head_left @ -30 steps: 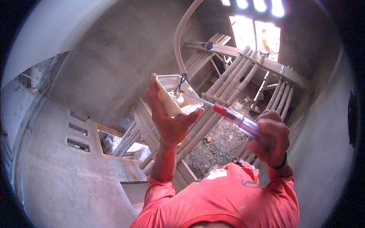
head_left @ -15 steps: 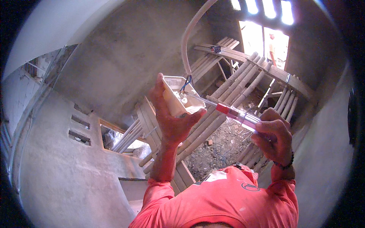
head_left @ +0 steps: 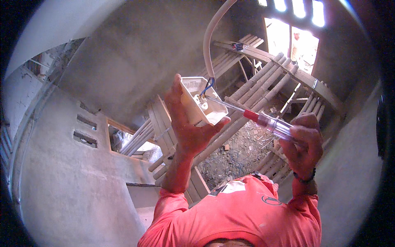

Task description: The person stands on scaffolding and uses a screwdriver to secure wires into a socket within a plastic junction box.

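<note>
Toward white box (head_left: 214, 114) in left grip (head_left: 187, 133), diagonal screwdriver (head_left: 252, 115), tip (head_left: 209, 98) up-left (right grip (head_left: 305, 143) round handle (head_left: 276, 127))

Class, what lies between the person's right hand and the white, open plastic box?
In the head view, a screwdriver with a red and clear handle runs from the right hand into the box.

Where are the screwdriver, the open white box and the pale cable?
Screwdriver (head_left: 251, 115), head view: red collar.
Open white box (head_left: 190, 108), head view: outer side wall.
Pale cable (head_left: 207, 43), head view: middle of its curve.
</note>
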The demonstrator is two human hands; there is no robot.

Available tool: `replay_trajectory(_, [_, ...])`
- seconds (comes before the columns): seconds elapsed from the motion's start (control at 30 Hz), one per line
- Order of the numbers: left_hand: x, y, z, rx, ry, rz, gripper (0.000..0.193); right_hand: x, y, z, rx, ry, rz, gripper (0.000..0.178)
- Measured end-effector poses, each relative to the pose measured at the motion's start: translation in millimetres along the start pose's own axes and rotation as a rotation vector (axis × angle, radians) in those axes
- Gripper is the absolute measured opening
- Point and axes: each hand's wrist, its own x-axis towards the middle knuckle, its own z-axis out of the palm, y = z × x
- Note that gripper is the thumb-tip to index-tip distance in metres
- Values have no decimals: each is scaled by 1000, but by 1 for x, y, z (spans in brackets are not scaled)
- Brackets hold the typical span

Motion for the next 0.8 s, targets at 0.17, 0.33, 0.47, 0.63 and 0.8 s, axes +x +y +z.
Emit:
replay_trajectory(0.17, [4, -1, -2, 56, 5, 39, 108, -16, -3, -5, 64, -81, 410, 34])
replay_trajectory(0.33, [4, -5, -3, 65, -6, 33, 113, -19, 3, -3, 27, -133, 83, 34])
replay_trajectory(0.47, [3, -7, -2, 92, 16, 62, 111, -7, 12, 3, 65, -75, -84, 33])
replay_trajectory(0.63, [6, -2, -1, 131, 23, 91, 107, -19, -6, 2, 162, -43, 416, 31])
replay_trajectory(0.8, [6, -5, -2, 105, 35, 78, 107, -27, 16, 7, 103, -70, 66, 36])
